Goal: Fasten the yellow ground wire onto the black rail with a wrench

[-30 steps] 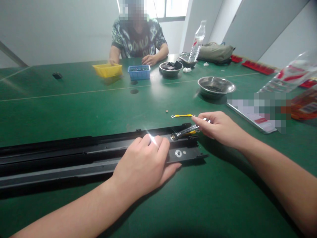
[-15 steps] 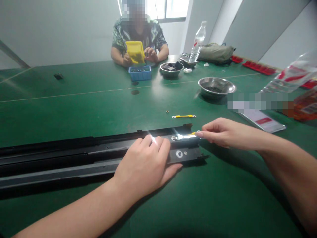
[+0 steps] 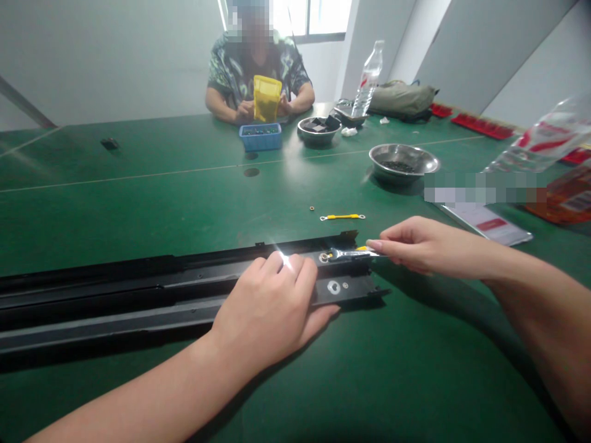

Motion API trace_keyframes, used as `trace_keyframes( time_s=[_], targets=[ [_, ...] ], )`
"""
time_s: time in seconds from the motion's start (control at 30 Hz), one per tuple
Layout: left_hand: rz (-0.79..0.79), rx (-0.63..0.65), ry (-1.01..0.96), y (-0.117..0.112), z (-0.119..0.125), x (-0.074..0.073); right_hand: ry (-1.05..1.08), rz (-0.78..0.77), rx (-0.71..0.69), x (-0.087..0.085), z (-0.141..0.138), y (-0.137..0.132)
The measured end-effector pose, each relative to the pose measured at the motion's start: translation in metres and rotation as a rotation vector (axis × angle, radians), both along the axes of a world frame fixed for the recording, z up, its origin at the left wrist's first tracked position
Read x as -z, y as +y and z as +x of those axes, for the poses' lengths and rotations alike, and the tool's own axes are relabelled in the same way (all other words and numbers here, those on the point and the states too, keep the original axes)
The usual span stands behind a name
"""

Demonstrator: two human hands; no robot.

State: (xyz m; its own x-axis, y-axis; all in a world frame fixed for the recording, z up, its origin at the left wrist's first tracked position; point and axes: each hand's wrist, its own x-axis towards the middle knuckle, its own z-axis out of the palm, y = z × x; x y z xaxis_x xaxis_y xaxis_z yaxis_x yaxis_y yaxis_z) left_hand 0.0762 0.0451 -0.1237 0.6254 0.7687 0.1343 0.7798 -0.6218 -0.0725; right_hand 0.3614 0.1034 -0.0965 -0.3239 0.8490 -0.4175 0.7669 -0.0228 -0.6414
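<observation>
Two long black metal rails [image 3: 175, 295] lie side by side on the green table. My left hand [image 3: 268, 301] is wrapped over the near rail close to its right end, thumb along the front edge. Between thumb and fingers, my right hand [image 3: 410, 246] grips a shiny wrench [image 3: 348, 253]. The wrench's open jaw is beside a nut [image 3: 324, 258] on the rail. Part of a yellow wire [image 3: 362, 248] shows by my right fingertips. Behind the rails lie a yellow wire with ring terminals [image 3: 342, 216] and a small loose nut [image 3: 312, 208].
Across the table [image 3: 161, 203] a person [image 3: 258, 74] holds a yellow bin [image 3: 266, 98] over a blue bin [image 3: 260, 136]. Metal bowls [image 3: 404, 165] with dark parts, a water bottle [image 3: 368, 80] and a white flat item [image 3: 489, 223] stand to the right.
The wrench's jaw has shifted slightly right, off the nut, with my right hand. My left hand stays put. The person opposite has moved the yellow bin right.
</observation>
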Motion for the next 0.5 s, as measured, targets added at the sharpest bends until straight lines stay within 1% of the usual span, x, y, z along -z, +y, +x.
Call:
trace_keyframes(
  time_s=[0.13, 0.3, 0.37, 0.43, 0.5],
  targets=[
    [0.006, 0.008, -0.001, 0.0, -0.001, 0.0, 0.071, 0.074, 0.045, 0.001, 0.001, 0.001],
    [0.01, 0.006, 0.0, 0.0, -0.002, -0.001, 0.197, 0.303, 0.134, 0.001, 0.0, 0.003],
    [0.014, 0.008, -0.006, 0.0, -0.002, -0.001, 0.247, 0.368, 0.165, 0.003, -0.002, 0.003],
    [0.019, 0.012, -0.012, 0.0, -0.002, -0.001, 0.305, 0.387, 0.187, 0.006, -0.006, 0.003],
    [0.026, 0.015, -0.014, 0.0, -0.002, -0.001, 0.353, 0.372, 0.193, 0.011, -0.011, 0.004]
  ],
)
